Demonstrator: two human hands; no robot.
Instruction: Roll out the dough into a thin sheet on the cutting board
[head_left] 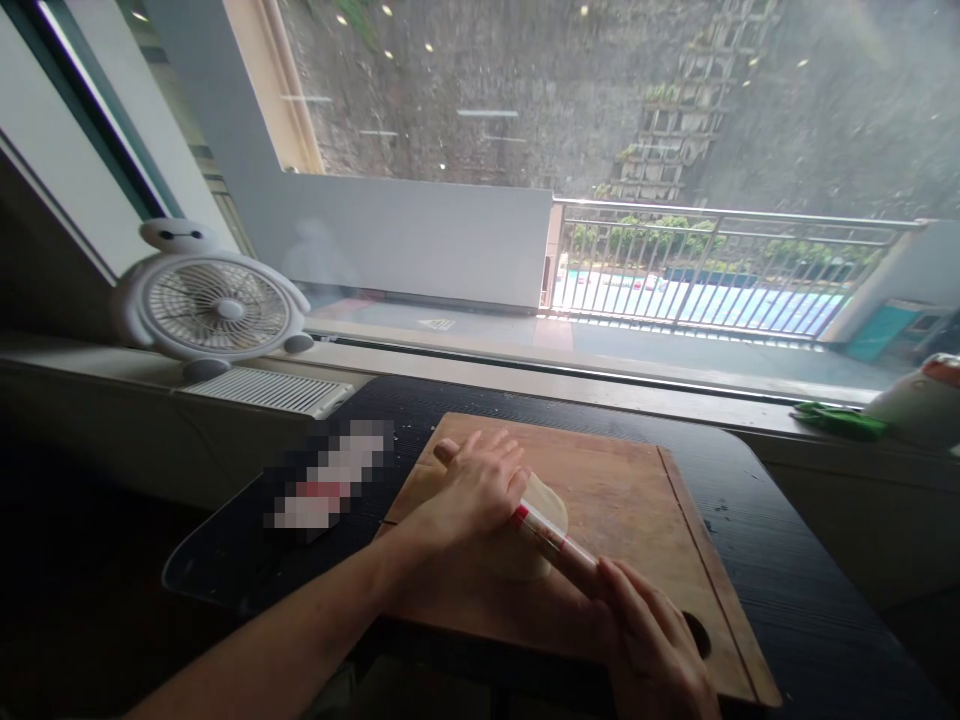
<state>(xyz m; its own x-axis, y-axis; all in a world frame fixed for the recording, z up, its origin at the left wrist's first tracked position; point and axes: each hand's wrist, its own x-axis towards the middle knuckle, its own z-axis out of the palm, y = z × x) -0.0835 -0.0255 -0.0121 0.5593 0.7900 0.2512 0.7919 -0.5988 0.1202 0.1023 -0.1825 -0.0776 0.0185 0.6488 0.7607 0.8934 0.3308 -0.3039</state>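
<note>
A wooden rolling pin with a red-marked label lies diagonally across a flat, pale round of dough. Over its far left end rests my left hand, palm down, fingers extended across the pin. My right hand is wrapped around the near right end. Part of the dough is hidden beneath the pin and my left hand. Under it all is a wooden cutting board, with a groove along its right side and a dark oval hole near my right hand.
The board sits on a dark table. A pixelated object lies on the table's left side. A white character-shaped fan stands on the window ledge at left. Something green and a white rounded object are at right.
</note>
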